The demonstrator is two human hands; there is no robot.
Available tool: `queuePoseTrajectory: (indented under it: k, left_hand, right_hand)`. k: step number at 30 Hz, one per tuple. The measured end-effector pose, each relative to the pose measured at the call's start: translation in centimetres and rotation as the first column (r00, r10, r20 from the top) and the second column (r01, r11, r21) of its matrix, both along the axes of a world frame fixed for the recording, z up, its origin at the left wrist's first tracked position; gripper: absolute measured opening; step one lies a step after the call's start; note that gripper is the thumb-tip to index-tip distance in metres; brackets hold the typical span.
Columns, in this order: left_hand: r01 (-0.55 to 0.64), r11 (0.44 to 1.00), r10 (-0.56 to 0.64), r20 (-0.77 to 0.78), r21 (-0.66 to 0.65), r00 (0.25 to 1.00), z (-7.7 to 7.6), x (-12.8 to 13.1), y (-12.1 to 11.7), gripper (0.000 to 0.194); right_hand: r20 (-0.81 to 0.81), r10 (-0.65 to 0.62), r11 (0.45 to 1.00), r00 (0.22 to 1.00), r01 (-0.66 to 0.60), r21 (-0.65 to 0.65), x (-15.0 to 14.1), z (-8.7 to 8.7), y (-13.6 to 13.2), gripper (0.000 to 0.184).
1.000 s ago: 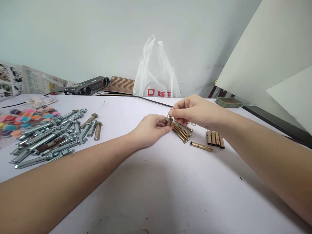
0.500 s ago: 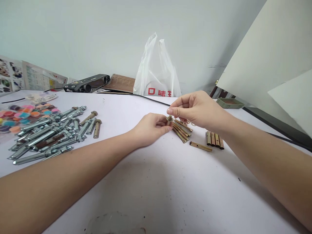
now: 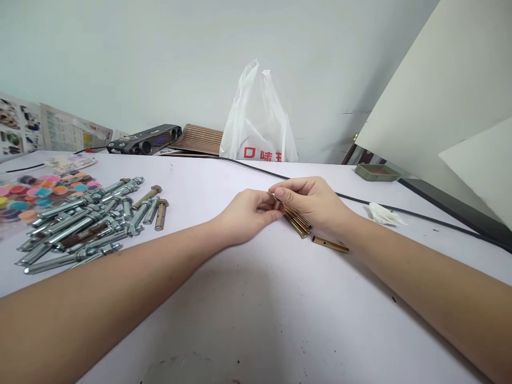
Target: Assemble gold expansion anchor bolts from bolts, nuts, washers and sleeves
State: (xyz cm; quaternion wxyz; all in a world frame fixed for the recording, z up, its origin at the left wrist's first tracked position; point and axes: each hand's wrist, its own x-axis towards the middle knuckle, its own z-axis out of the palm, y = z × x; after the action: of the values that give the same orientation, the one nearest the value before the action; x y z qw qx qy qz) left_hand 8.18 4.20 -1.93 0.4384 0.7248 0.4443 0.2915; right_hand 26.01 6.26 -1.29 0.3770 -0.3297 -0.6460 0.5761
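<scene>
Near the middle of the table, my left hand [image 3: 250, 216] is closed around a brass-coloured bolt [image 3: 277, 204], of which only a short part shows. My right hand [image 3: 308, 200] meets it from the right, thumb and forefinger pinched at the bolt's top end. Those fingers hide the tip and any small part on it. Below the right fingers, several thin brass-coloured rods [image 3: 296, 221] lie in a fanned bundle. A brass-coloured metal sleeve [image 3: 330, 244] with a hole in it lies just in front of my right wrist.
At the left lies a heap of silver expansion bolts [image 3: 80, 224], beside colourful discs [image 3: 44, 189] in clear plastic. Behind stand a white plastic bag [image 3: 260, 128] and a black device [image 3: 146, 140]. A black cable [image 3: 256, 169], crumpled tissue [image 3: 384, 214] and green tray [image 3: 376, 172] are further right.
My right hand has come down and closed onto the bolt's top, covering the washer seen before. Its forearm now hides the row of short sleeves, and a tissue has come into view.
</scene>
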Motion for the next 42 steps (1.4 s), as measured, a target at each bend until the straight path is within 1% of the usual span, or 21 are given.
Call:
queuePoseTrajectory:
  k: [4, 7, 13, 18, 22, 25, 27, 31, 35, 37, 39, 40, 42]
  left_hand:
    - [-0.019, 1.000, 0.019, -0.007, -0.010, 1.000, 0.2, 0.0, -0.1, 0.021]
    - [-0.010, 1.000, 0.010, 0.017, -0.019, 1.000, 0.2, 0.0, 0.0, 0.020]
    - [0.027, 1.000, -0.027, 0.027, 0.002, 0.999, -0.2, 0.0, 0.2, 0.022]
    - [0.027, 1.000, -0.027, 0.019, 0.001, 0.999, -0.1, 0.0, 0.2, 0.021]
    - [0.032, 0.999, -0.031, 0.041, -0.024, 0.999, 0.0, -0.1, 0.2, 0.022]
    - [0.017, 0.999, -0.017, 0.012, -0.034, 1.000, 0.1, 0.0, 0.1, 0.024]
    - [-0.003, 0.999, 0.002, -0.002, -0.038, 1.000, 0.2, 0.0, 0.1, 0.025]
    - [-0.034, 0.999, 0.034, 0.000, -0.039, 0.999, 0.4, 0.1, -0.1, 0.024]
    - [-0.021, 0.998, 0.021, 0.006, -0.059, 1.000, 0.6, 0.1, -0.1, 0.023]
    - [-0.017, 0.998, 0.017, 0.001, -0.065, 1.000, 0.6, 0.0, -0.1, 0.023]
    - [-0.016, 0.998, 0.016, 0.001, -0.063, 1.000, 0.5, 0.0, -0.1, 0.023]
    - [-0.012, 0.998, 0.013, 0.008, -0.062, 1.000, 0.5, -0.1, -0.1, 0.023]
    - [0.002, 0.998, 0.000, 0.029, -0.066, 1.000, 0.3, -0.1, 0.0, 0.024]
  right_hand:
    - [0.030, -0.069, 0.997, 0.997, 0.070, -0.021, -0.1, -0.5, 0.2, 0.041]
    - [0.035, -0.085, 0.996, 0.996, 0.086, -0.015, -0.3, -0.5, 0.2, 0.046]
    - [0.033, 0.014, 1.000, 0.999, -0.013, -0.019, -0.3, 0.1, 0.2, 0.043]
    - [0.166, 0.011, 0.999, 0.986, -0.016, 0.033, 0.1, 0.4, 0.5, 0.049]
    - [0.167, 0.036, 0.998, 0.985, -0.043, 0.035, 0.3, 0.3, 0.9, 0.051]
    - [0.167, 0.050, 0.996, 0.985, -0.061, 0.059, 0.4, 0.1, 0.9, 0.050]
    - [0.150, 0.033, 0.995, 0.988, -0.046, 0.087, 0.3, -0.1, 0.7, 0.048]
    - [0.083, -0.057, 0.994, 0.995, 0.049, 0.093, 0.0, -0.7, 0.2, 0.046]
    - [0.067, -0.118, 0.977, 0.991, 0.104, 0.186, 0.0, -1.0, 0.1, 0.041]
    - [0.065, -0.147, 0.966, 0.987, 0.129, 0.223, 0.3, -0.8, 0.1, 0.040]
    - [0.098, -0.198, 0.950, 0.975, 0.166, 0.266, 0.6, -0.4, 0.1, 0.043]
    - [0.125, -0.216, 0.939, 0.968, 0.171, 0.300, 0.8, -0.1, 0.1, 0.045]
    - [0.186, -0.199, 0.921, 0.962, 0.119, 0.372, 1.2, 0.2, 0.1, 0.047]
